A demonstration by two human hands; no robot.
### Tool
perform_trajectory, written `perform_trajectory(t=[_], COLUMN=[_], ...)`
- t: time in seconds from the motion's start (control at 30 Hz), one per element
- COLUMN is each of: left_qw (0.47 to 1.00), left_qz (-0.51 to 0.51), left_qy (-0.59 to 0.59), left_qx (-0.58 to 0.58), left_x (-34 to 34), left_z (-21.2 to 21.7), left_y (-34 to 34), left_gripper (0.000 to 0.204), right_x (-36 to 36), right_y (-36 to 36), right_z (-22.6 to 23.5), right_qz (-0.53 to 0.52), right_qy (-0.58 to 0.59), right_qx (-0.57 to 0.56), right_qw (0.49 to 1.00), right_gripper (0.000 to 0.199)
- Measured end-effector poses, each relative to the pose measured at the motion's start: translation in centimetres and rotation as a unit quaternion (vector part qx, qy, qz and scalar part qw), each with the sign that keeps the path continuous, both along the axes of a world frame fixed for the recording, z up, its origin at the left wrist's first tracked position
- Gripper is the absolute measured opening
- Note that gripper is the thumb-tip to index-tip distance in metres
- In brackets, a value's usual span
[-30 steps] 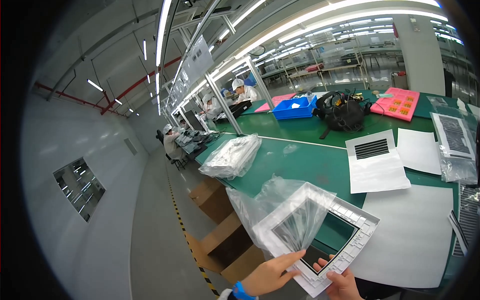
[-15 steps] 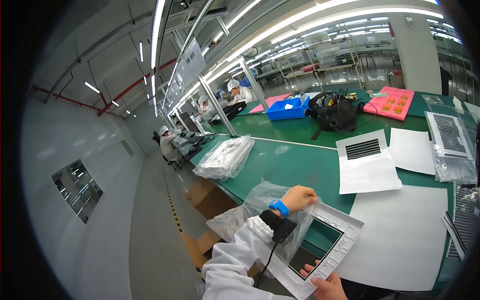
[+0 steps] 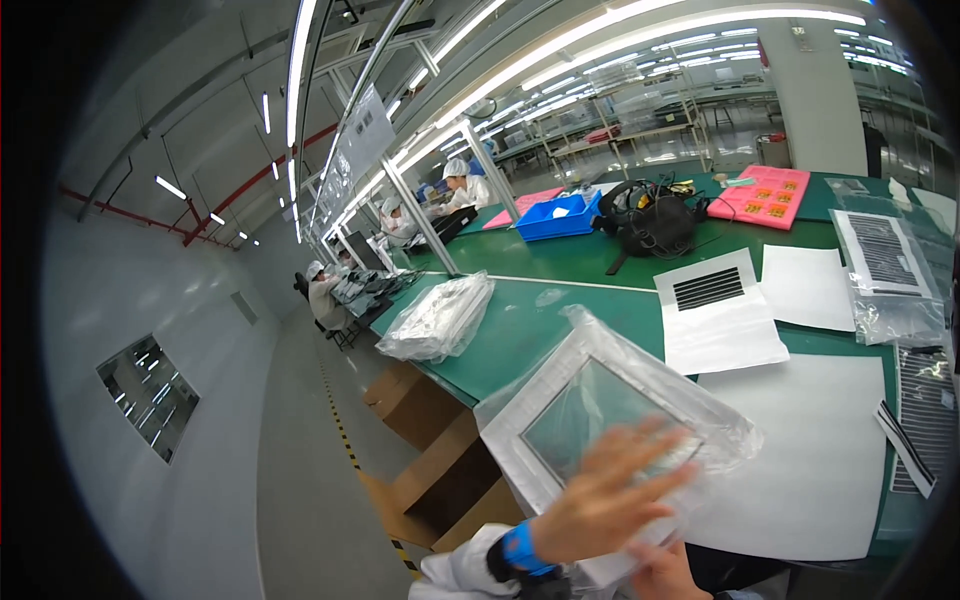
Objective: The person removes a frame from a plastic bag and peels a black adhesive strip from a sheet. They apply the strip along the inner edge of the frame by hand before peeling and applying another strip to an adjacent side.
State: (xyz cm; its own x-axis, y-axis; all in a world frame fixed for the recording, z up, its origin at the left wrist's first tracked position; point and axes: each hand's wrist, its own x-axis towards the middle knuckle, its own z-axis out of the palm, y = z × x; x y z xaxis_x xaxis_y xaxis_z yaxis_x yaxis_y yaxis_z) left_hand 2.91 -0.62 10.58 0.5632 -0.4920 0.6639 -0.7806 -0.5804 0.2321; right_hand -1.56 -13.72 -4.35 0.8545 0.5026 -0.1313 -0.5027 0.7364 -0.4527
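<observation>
A white rectangular plastic frame (image 3: 545,432) with a large window lies tilted under clear plastic film, seemingly inside a clear bag (image 3: 728,437). My left hand (image 3: 605,495), with a blue wristband, is over the frame's near side, its fingers spread and smeared by motion. At the near edge, my right hand (image 3: 668,572) grips the bagged frame; some of its fingers are hidden behind the frame and the left hand. A large white sheet (image 3: 800,470) lies on the green table (image 3: 600,300) to the right, partly beneath the bag.
A wrapped white bundle (image 3: 440,318) sits at the table's left edge, above open cardboard boxes (image 3: 440,470). Farther back are a blue bin (image 3: 560,218), a black strapped device (image 3: 655,225) and a pink tray (image 3: 765,198). A black-striped sheet (image 3: 715,310) and bagged striped sheet (image 3: 885,255) lie right.
The frame, bare before with the bag bunched at its left, now lies under the clear film. My left hand has moved from its far edge down toward the near side, and its fingers have spread.
</observation>
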Motion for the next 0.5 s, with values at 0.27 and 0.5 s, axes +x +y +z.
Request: perform_trajectory(t=[0.27, 0.5], left_qw=[0.688, 0.754], left_qz=[0.045, 0.052], left_qy=[0.502, 0.592], left_qx=[-0.523, -0.280], left_x=[-4.1, -5.8], left_z=[-10.6, -8.2], left_y=[8.4, 5.1], left_gripper=[0.059, 0.017], right_x=[1.4, 3.2], right_y=[-0.1, -0.5], right_z=[0.7, -0.3], right_qz=[-0.101, -0.172], right_qy=[-0.088, -0.229], right_qx=[0.079, -0.066], right_qw=[0.988, 0.956], right_gripper=[0.066, 0.062])
